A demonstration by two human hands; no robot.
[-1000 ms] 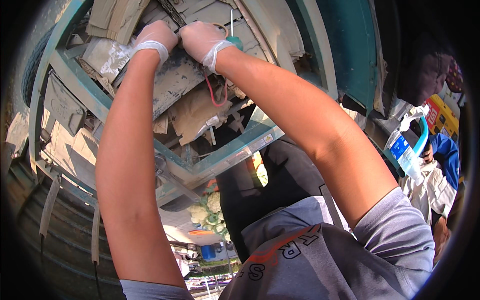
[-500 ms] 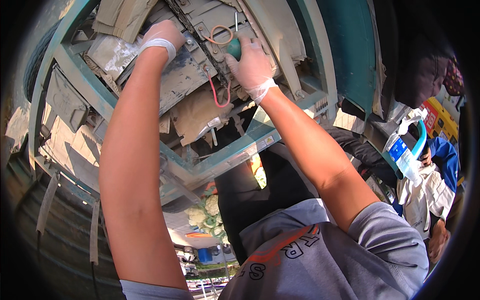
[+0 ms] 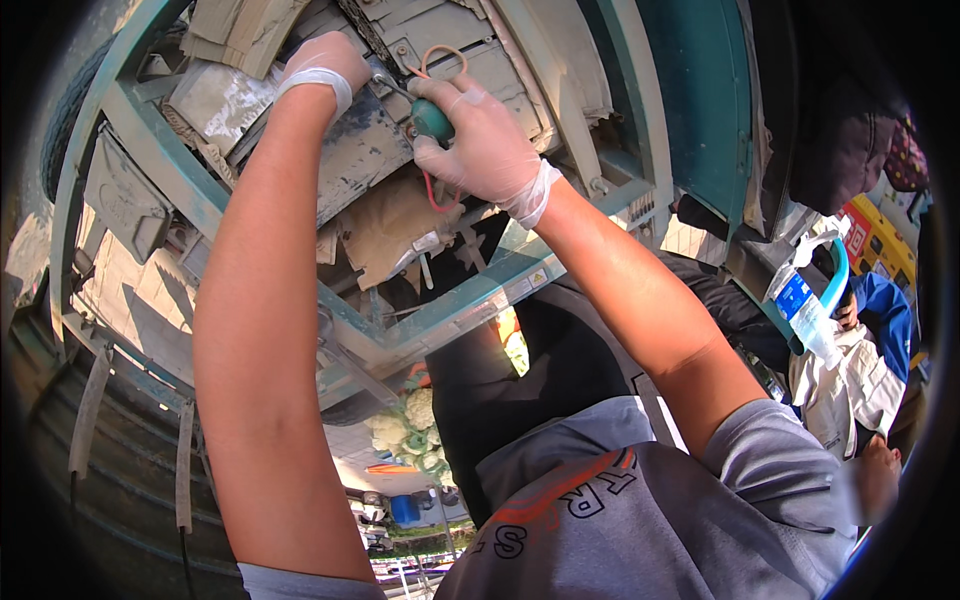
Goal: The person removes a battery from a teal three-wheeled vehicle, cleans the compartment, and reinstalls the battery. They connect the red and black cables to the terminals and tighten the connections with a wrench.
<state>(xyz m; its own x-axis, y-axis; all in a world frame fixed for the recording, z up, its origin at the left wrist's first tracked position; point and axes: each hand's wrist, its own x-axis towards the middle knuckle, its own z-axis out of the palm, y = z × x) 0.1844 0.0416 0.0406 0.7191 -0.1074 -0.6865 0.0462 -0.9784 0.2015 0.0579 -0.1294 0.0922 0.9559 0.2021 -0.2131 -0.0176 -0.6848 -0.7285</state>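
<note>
My right hand (image 3: pixel 495 140), in a thin clear glove, is closed around the green handle of a screwdriver (image 3: pixel 431 120). Its metal shaft points up and left, its tip ending beside my left hand (image 3: pixel 328 66). That hand, also gloved, has its fingers curled at the upper edge of a dusty dark battery (image 3: pixel 365 160); what they hold is hidden. An orange wire (image 3: pixel 443 48) loops just beyond the screwdriver. A pinkish-red wire (image 3: pixel 433 195) hangs below my right hand, partly covered by it.
A teal metal frame (image 3: pixel 460 310) surrounds the batteries. Folded cardboard (image 3: pixel 238 35) lies at the upper left, and a brown torn piece (image 3: pixel 385 235) sits below the battery. At right are a teal panel (image 3: pixel 695 100), a plastic bottle (image 3: pixel 808 315) and another person's hand (image 3: pixel 878 478).
My right hand has moved slightly down and left with the screwdriver. The shaft has swung from pointing away from me to pointing left, toward my left hand, which has barely moved.
</note>
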